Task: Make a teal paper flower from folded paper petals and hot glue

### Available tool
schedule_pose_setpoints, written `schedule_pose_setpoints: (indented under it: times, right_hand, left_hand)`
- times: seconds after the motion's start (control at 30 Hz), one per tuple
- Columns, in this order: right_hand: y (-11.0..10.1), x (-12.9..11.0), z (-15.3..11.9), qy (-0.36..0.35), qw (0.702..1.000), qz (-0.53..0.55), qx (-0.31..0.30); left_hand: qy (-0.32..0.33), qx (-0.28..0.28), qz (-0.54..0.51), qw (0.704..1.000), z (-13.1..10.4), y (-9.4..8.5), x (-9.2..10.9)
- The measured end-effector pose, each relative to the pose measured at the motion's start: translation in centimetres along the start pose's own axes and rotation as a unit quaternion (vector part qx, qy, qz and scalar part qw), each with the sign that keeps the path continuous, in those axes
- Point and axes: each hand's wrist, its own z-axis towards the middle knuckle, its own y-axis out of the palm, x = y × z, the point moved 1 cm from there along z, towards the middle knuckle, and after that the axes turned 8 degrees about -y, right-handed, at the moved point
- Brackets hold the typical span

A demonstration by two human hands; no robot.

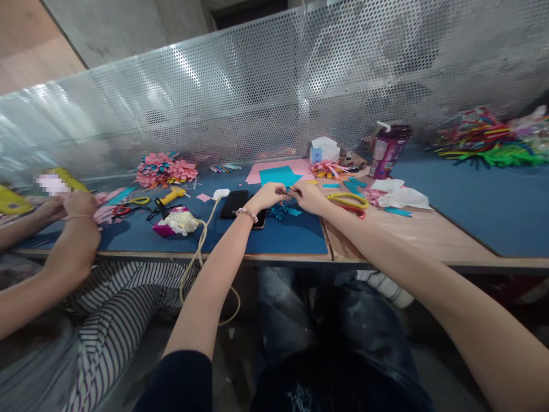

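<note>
My left hand (269, 196), with a beaded bracelet at the wrist, is closed in a pinch above the blue mat. Close beside it, my right hand (307, 195) is also pinched, and the fingertips of both nearly meet around a small piece of blue paper, mostly hidden by the fingers. Below the hands lies a clump of cut blue paper (279, 213). Just behind them are a blue paper sheet (278, 175) and larger pink sheets (255, 173). Yellow-handled scissors (348, 200) lie to the right of my right hand. A black phone (234, 204) sits left of my left hand.
A purple drink cup (388, 151) with a straw, a tissue box (325, 151) and crumpled tissues (401, 194) stand or lie to the right. Left are a yellow glue gun (172, 195), a power strip with a cable (180, 222), and a co-worker's hands (79, 207). A perforated metal screen (240, 97) runs behind.
</note>
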Motion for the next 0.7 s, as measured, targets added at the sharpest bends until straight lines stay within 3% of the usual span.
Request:
schedule_pose_setpoints:
  times: [0.7]
  right_hand:
    - [0.11, -0.30, 0.11, -0.027, 0.998, -0.046, -0.028]
  left_hand:
    - [0.011, 0.002, 0.016, 1.000, -0.24, -0.18, 0.21]
